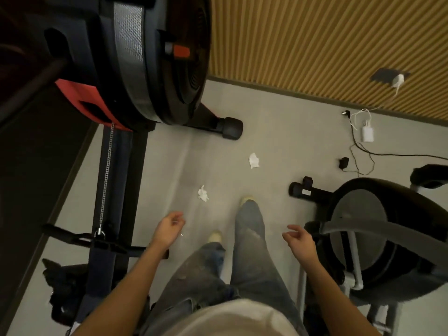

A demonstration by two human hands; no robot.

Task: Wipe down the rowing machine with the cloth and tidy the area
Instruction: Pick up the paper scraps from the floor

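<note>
The black rowing machine (135,57) fills the upper left, its flywheel housing with red trim above a dark rail (116,180) and a silver chain that runs down to the pull handle (97,241). Two crumpled white tissues lie on the grey floor: one (203,193) just ahead of my left hand, the other (253,160) farther off. My left hand (169,226) hovers over the floor beside the rail, fingers loosely curled, holding nothing. My right hand (299,240) hangs in the same loose way, also holding nothing. No cloth shows.
An exercise bike (378,236) stands close at the right, its foot (300,189) reaching onto the floor. A white charger (367,133) and black cables lie by the slatted wooden wall (315,40). My legs in jeans stand between the two machines.
</note>
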